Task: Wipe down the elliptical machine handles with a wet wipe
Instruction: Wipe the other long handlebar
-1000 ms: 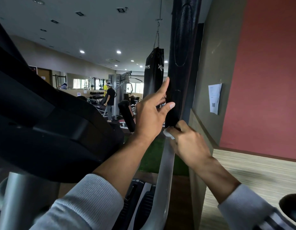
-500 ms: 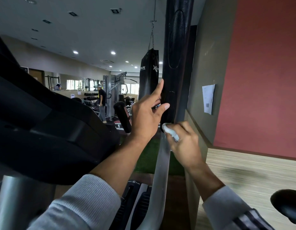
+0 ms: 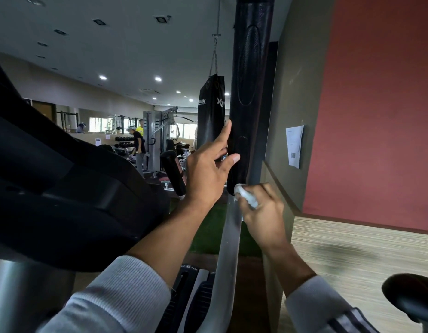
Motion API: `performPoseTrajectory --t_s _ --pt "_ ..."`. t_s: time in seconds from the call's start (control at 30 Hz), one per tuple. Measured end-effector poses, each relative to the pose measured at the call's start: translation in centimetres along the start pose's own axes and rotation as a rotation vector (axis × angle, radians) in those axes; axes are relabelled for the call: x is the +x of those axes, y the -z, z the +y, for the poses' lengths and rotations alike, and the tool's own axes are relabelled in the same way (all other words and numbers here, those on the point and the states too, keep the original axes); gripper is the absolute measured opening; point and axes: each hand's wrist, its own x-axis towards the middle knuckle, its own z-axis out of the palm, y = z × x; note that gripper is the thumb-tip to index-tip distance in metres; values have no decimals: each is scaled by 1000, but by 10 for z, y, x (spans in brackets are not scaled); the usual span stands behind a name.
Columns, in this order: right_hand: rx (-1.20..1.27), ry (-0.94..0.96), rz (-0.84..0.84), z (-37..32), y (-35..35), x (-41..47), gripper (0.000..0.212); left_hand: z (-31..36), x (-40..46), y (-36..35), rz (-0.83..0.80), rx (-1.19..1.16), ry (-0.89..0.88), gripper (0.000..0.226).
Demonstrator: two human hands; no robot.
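The right hand [image 3: 261, 212] was closed around a bunched white wet wipe [image 3: 246, 198], pressing it against the elliptical handle just where the black foam sleeve [image 3: 249, 92] ended and the bare silver bar [image 3: 228, 248] began. The left hand [image 3: 208, 169] sat at about ten o'clock from the right one, its fingers straight and its fingertips [image 3: 235, 159] resting against the lower end of the sleeve, steadying it rather than clasping it; this grip was open, holding nothing.

The handle's long axis ran nearly upright, from six o'clock near the grey sleeves up to twelve o'clock and out of the top of the view. From the wipe, the padded part that hands would normally hold lay wholly toward twelve o'clock, while the metal bar lay toward six. The right hand was the nearer one to the joint, and it alone carried the wipe. Judged from this, the wiping would have to travel along that upright axis, and the left hand's fingertips stood directly in the upward path.

A second black handle [image 3: 173, 171] stood at about nine o'clock, well apart from both hands.
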Motion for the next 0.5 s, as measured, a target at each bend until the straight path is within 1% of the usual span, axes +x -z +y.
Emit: performPoseTrajectory --t_s 0.13,0.2,0.27,0.3,0.4,0.5 --pt "5 -36 -53 6 1 -11 15 1 -1 1 -1 11 -4 77" --pt "32 -74 4 4 8 -9 16 0 -1 0 -6 5 -5 76" --pt "72 -78 88 -1 12 -4 18 -1 -1 0 -5 10 -7 76" --pt "82 -73 99 -4 12 -2 18 -1 -1 -1 0 18 -13 75" --pt "22 -57 28 -7 4 1 12 -3 -2 -1 4 28 -25 73" --pt "-6 -98 -35 -6 -2 2 10 -2 -2 -1 5 27 -12 73"
